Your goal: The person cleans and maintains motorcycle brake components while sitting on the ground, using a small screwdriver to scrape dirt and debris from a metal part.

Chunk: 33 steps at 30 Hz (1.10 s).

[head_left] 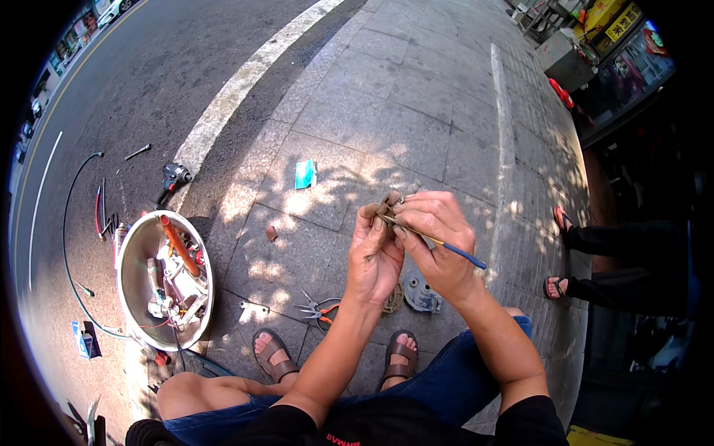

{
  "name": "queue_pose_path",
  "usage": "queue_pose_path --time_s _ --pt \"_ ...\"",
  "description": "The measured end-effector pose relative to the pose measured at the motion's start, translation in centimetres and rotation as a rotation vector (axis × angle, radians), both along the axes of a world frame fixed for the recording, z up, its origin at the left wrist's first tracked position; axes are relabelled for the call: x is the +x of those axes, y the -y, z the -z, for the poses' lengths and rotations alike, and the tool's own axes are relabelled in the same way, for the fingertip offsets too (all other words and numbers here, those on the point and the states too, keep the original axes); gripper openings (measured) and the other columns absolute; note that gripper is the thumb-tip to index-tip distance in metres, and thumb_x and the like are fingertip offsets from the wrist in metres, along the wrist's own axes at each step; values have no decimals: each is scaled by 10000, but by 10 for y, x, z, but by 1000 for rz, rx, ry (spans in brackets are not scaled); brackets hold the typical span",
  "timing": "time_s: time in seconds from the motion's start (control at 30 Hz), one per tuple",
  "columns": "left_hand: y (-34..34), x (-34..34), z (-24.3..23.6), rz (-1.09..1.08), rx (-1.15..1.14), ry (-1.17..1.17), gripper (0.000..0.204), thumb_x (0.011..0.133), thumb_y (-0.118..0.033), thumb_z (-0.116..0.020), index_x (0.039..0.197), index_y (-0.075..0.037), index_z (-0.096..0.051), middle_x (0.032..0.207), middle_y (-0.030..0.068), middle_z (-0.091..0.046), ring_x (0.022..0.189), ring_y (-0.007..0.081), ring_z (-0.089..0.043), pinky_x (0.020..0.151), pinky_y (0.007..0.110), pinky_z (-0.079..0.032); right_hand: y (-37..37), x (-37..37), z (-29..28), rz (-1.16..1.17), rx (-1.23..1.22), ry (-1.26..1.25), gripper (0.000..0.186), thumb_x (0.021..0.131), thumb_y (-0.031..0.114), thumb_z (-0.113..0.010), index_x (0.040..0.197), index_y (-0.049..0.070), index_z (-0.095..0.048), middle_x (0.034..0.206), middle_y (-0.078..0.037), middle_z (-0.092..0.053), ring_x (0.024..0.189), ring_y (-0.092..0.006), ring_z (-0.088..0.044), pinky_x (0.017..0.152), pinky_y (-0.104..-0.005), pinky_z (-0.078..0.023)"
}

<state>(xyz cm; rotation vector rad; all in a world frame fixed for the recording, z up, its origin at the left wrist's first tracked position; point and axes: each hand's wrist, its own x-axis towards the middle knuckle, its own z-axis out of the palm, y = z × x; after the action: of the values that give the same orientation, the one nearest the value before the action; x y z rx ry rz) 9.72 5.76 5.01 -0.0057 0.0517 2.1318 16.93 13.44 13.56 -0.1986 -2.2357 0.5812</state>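
Raised in front of my knees, my left hand (375, 260) pinches a small dark, dirty part (385, 210) between thumb and fingers. Its exact kind is hidden by the fingertips. My right hand (442, 234) grips a thin tool with a blue handle (467, 256) like a pen, its tip against the small part. Below the hands on the paving lie a round grey metal plate (422, 292) and a brownish curved piece (395, 299), partly covered by my wrists. Pliers with orange handles (321, 311) rest left of them, near my foot.
A metal basin (125, 286) full of tools and parts stands at left. Beside it are a cordless power tool (175, 178), a long cable (67, 223) and a blue box (87, 340). A blue packet (304, 175) lies ahead. Another person's sandalled feet (556, 288) are at right.
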Motion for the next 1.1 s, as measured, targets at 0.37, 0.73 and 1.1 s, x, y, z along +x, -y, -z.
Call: queue_pose_path --time_s 0.37,0.73,1.1 --pt "-2 3 -7 -39 17 -67 238 913 -54 -602 1132 -111 -530 1308 114 -538 1180 222 -552 952 345 -523 -1 5 0 1 -57 -87 179 753 0 -712 922 12 -654 912 -111 -680 906 -303 -637 792 -367 -512" --pt "3 2 -14 -35 29 -99 238 913 -52 -604 1131 -115 -531 1317 113 -523 1192 219 -534 982 340 -503 6 8 -9 1 -41 -58 168 742 -3 -719 898 24 -662 920 -100 -680 935 -294 -628 802 -364 -510" --pt "7 3 -17 -24 69 -84 237 913 -39 -599 1128 -115 -536 1308 109 -529 1212 215 -520 999 337 -487 11 9 -14 -3 -24 -65 164 734 -2 -727 886 24 -669 920 -95 -679 937 -284 -628 803 -359 -511"
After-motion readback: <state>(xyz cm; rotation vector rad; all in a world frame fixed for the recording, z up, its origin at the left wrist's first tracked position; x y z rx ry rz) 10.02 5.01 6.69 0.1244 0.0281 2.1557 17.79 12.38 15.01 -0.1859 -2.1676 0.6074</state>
